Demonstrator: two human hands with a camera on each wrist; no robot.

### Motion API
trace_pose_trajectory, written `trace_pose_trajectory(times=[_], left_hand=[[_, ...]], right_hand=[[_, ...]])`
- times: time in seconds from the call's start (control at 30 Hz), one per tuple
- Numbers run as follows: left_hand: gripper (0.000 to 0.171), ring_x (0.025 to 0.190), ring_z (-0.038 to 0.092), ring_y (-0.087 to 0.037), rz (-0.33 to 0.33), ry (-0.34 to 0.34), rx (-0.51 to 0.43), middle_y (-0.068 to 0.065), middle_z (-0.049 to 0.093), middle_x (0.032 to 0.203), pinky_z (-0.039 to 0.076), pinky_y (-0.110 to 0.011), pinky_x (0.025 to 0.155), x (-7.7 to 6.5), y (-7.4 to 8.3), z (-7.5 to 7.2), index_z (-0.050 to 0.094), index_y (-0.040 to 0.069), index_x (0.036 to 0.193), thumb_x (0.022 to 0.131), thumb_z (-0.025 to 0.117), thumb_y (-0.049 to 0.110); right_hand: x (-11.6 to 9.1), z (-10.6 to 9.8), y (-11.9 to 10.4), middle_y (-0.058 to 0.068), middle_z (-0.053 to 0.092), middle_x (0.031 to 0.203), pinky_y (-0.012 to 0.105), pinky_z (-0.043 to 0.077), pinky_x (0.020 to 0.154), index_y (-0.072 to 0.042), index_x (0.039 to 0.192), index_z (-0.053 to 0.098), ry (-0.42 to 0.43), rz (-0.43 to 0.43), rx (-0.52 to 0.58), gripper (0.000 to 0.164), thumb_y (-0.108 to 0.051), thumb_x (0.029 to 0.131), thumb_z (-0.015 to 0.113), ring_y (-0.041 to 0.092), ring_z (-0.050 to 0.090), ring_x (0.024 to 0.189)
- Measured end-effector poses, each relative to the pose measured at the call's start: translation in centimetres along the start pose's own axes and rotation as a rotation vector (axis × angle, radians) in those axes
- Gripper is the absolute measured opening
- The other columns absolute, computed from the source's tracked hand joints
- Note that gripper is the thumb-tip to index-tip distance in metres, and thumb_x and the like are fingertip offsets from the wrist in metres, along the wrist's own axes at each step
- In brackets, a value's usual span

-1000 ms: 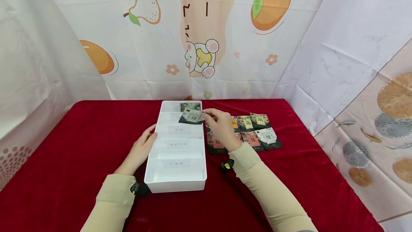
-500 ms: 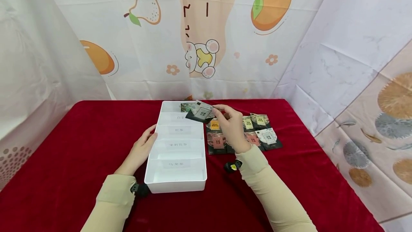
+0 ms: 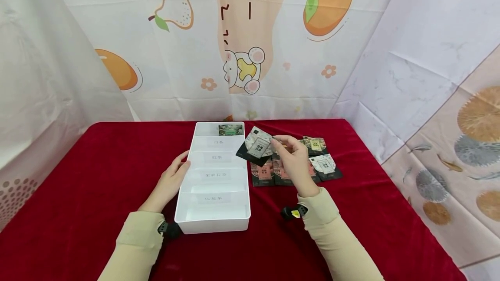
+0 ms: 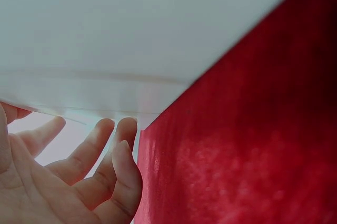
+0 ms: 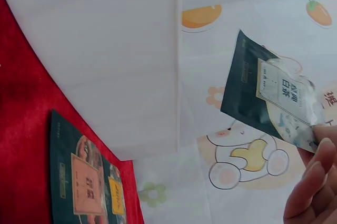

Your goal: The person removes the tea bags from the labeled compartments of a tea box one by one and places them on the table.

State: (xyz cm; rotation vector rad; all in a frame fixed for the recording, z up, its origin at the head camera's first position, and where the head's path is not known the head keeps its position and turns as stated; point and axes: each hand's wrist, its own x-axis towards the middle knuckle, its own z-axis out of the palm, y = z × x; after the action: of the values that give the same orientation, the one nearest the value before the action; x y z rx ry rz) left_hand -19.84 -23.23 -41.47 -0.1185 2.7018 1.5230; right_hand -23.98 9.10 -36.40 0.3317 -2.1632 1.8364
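Note:
My right hand (image 3: 294, 164) pinches a white-and-dark tea sachet (image 3: 255, 145) by its edge, in the air just right of the white divided box (image 3: 216, 225). In the right wrist view the held sachet (image 5: 263, 89) shows its printed label, with fingertips at its lower right corner. My left hand (image 3: 169, 183) touches the box's left side. The left wrist view shows its fingers (image 4: 79, 158) loosely bent, tips against the box wall (image 4: 105, 29). A green-and-dark sachet (image 3: 230, 130) lies in the farthest compartment. Labels mark the other compartments.
Right of the box, tea sachets lie in two rows on the red cloth (image 3: 97, 185): red-labelled ones (image 3: 263, 173), a yellow one (image 3: 315, 144) and a white one (image 3: 325, 166). My right hand partly hides them. A printed curtain (image 3: 175, 68) hangs behind the table.
My right hand has drawn the white-and-dark sachet from above the box's far compartments rightward and nearer, over the rows of sachets. My left hand has stayed at the box.

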Motion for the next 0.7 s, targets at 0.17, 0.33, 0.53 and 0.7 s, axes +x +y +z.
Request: trace_pose_trajectory(times=[0.17, 0.33, 0.53, 0.7], left_hand=[[0.057, 0.114, 0.059, -0.033, -0.002, -0.002, 0.002, -0.02, 0.051, 0.137, 0.048, -0.046, 0.095, 0.0, 0.1, 0.0, 0.024, 0.019, 0.158, 0.107, 0.035, 0.043], [0.058, 0.114, 0.059, -0.033, -0.003, -0.003, -0.001, -0.02, 0.051, 0.138, 0.048, -0.046, 0.094, 0.0, 0.1, 0.0, 0.024, 0.02, 0.158, 0.107, 0.034, 0.044], [0.058, 0.115, 0.06, -0.034, 0.004, -0.004, 0.001, -0.021, 0.051, 0.138, 0.048, -0.047, 0.095, 0.0, 0.0, 0.0, 0.024, 0.019, 0.158, 0.106, 0.034, 0.044], [0.057, 0.116, 0.059, -0.035, 0.004, 0.003, 0.003, -0.021, 0.051, 0.138, 0.047, -0.047, 0.096, 0.1, -0.1, 0.1, 0.025, 0.019, 0.158, 0.107, 0.034, 0.043]], right_hand=[[-0.2, -1.2, -0.1, -0.009, 0.066, 0.076, 0.025, 0.036, 0.043, -0.005, 0.114, 0.071, -0.038, 0.088, 0.005, 0.023, -0.02, 0.096, 0.066, 0.008, 0.038, 0.041], [-0.4, -2.3, -0.2, -0.011, 0.067, 0.075, 0.025, 0.035, 0.041, -0.002, 0.114, 0.07, -0.093, 0.143, 0.007, 0.025, -0.019, 0.095, 0.067, 0.009, 0.037, 0.039], [-0.5, -3.4, -0.2, -0.009, 0.063, 0.069, 0.026, 0.037, 0.043, 0.001, 0.114, 0.068, -0.152, 0.181, 0.013, 0.025, -0.015, 0.095, 0.066, 0.009, 0.037, 0.04], [-0.5, -4.2, -0.3, -0.009, 0.058, 0.063, 0.029, 0.039, 0.045, 0.0, 0.117, 0.068, -0.226, 0.193, -0.052, 0.027, -0.016, 0.096, 0.065, 0.009, 0.038, 0.041]])
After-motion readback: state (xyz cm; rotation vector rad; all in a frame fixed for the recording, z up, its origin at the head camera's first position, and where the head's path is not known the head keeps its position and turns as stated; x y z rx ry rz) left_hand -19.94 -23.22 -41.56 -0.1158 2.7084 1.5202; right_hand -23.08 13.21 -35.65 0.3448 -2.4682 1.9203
